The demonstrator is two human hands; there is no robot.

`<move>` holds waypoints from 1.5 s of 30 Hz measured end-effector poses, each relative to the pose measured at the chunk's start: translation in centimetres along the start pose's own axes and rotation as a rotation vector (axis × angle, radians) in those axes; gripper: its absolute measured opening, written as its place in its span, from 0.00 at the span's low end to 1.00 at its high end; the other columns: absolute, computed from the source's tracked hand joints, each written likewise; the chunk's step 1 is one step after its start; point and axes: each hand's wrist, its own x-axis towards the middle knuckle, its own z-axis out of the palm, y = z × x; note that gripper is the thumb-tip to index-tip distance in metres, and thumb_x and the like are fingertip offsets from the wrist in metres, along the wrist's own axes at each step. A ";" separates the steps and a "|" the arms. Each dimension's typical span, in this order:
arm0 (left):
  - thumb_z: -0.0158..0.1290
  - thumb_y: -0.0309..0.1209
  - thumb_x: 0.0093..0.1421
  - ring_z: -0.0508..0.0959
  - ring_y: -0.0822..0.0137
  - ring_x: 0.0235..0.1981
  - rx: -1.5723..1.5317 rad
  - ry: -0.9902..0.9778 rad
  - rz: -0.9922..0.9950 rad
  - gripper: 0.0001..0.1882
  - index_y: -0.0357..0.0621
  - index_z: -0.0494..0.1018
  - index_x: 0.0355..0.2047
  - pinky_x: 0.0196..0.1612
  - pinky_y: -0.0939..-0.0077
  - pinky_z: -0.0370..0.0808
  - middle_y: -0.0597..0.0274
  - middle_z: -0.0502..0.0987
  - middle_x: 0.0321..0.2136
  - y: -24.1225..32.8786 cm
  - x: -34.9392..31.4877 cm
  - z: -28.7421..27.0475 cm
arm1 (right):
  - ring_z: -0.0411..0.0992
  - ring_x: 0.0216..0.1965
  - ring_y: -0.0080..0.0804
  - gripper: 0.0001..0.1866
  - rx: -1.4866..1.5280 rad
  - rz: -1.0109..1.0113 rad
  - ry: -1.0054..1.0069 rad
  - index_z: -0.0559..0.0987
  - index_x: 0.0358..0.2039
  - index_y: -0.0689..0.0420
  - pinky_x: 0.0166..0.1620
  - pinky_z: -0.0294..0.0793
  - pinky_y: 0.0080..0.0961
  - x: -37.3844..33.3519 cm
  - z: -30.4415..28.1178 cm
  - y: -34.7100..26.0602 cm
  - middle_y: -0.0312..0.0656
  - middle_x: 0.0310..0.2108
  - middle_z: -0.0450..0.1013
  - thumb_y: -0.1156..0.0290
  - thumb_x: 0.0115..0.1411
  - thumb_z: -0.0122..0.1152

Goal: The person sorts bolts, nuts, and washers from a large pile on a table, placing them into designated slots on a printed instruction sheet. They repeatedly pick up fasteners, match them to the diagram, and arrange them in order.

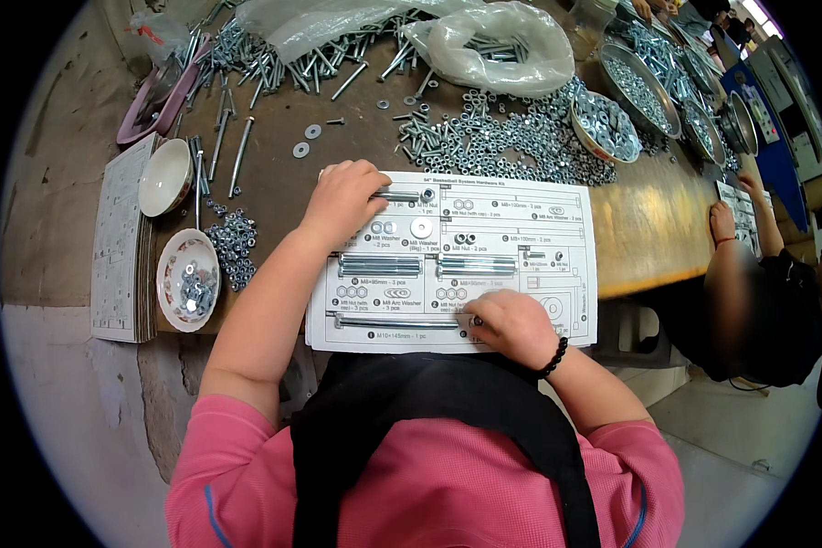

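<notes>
A printed hardware sheet [521, 265] on a stack lies before me, with outlined parts matched by real ones. At its upper left, my left hand [345, 196] curls its fingers over the end of a short bolt [397, 195]; a nut [427, 194] sits by the bolt's other end. Lower down, my right hand [513, 324] has thumb and fingers pinched at the right end of a long bolt [393, 322]; a small dark piece there is mostly hidden. Between the hands lie a big washer [421, 228], two bundles of bolts [380, 266] [477, 266] and two nuts [465, 239].
Piled nuts [511, 137], loose bolts [347, 46] and a plastic bag [489, 87] fill the far side. Bowls [166, 178] [164, 283] and a sheet stack [119, 237] stand left. A washer bowl [579, 139] and metal trays [671, 128] are right, near a co-worker's hands [723, 224].
</notes>
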 end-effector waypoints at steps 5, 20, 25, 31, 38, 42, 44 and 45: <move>0.56 0.31 0.48 0.71 0.61 0.39 -0.002 -0.089 -0.053 0.09 0.47 0.74 0.32 0.46 0.67 0.63 0.64 0.72 0.32 -0.4 0.3 0.3 | 0.70 0.29 0.36 0.12 -0.056 0.006 0.040 0.73 0.33 0.52 0.31 0.71 0.31 -0.5 0.9 -0.3 0.38 0.27 0.70 0.69 0.46 0.61; 0.52 0.27 0.51 0.73 0.57 0.37 -0.300 -0.015 -0.465 0.16 0.36 0.70 0.41 0.40 0.69 0.70 0.53 0.72 0.38 1.1 -9.8 -3.8 | 0.68 0.36 0.44 0.18 -0.207 0.711 0.421 0.72 0.42 0.65 0.39 0.69 0.34 -11.0 -4.3 5.1 0.49 0.33 0.70 0.76 0.49 0.58; 0.52 0.25 0.52 0.73 0.66 0.34 -0.442 -0.084 -0.561 0.18 0.34 0.69 0.44 0.38 0.76 0.71 0.54 0.71 0.38 0.8 -9.8 -4.3 | 0.68 0.34 0.43 0.17 -0.125 0.735 0.435 0.72 0.42 0.65 0.38 0.69 0.33 -11.2 -3.8 4.9 0.49 0.32 0.70 0.76 0.50 0.57; 0.51 0.25 0.53 0.73 0.66 0.34 -0.408 -0.053 -0.550 0.18 0.33 0.69 0.45 0.38 0.76 0.71 0.54 0.71 0.37 1.0 -9.6 -4.0 | 0.67 0.30 0.30 0.17 0.217 0.830 0.558 0.72 0.44 0.64 0.34 0.67 0.24 -12.1 -2.6 6.0 0.41 0.28 0.68 0.78 0.51 0.55; 0.48 0.25 0.55 0.72 0.71 0.40 -0.911 -0.163 -0.843 0.18 0.35 0.68 0.47 0.42 0.77 0.70 0.59 0.72 0.43 0.0 -8.4 -5.1 | 0.62 0.29 0.15 0.19 0.859 0.933 0.716 0.69 0.50 0.62 0.31 0.64 0.13 -13.0 -2.4 6.2 0.31 0.29 0.66 0.78 0.56 0.51; 0.48 0.27 0.56 0.72 0.71 0.41 -0.974 -0.264 -0.891 0.20 0.35 0.66 0.49 0.41 0.79 0.69 0.60 0.71 0.43 2.6 -6.5 -5.1 | 0.64 0.32 0.17 0.18 0.980 0.895 0.887 0.67 0.51 0.63 0.34 0.64 0.12 -14.9 -2.7 8.4 0.34 0.33 0.68 0.78 0.58 0.47; 0.49 0.29 0.56 0.72 0.72 0.40 -1.083 -0.312 -0.874 0.20 0.35 0.66 0.49 0.40 0.79 0.69 0.60 0.71 0.43 3.3 -5.8 -4.0 | 0.67 0.35 0.19 0.18 0.940 0.894 1.047 0.67 0.51 0.63 0.37 0.67 0.15 -16.4 -2.7 10.4 0.38 0.37 0.69 0.77 0.59 0.46; 0.50 0.29 0.56 0.72 0.72 0.40 -1.110 -0.335 -0.843 0.21 0.36 0.66 0.50 0.40 0.79 0.69 0.60 0.71 0.43 4.1 -5.2 -3.5 | 0.68 0.38 0.23 0.18 0.956 0.900 1.131 0.66 0.51 0.63 0.42 0.69 0.19 -17.1 -3.0 11.2 0.41 0.41 0.69 0.77 0.60 0.46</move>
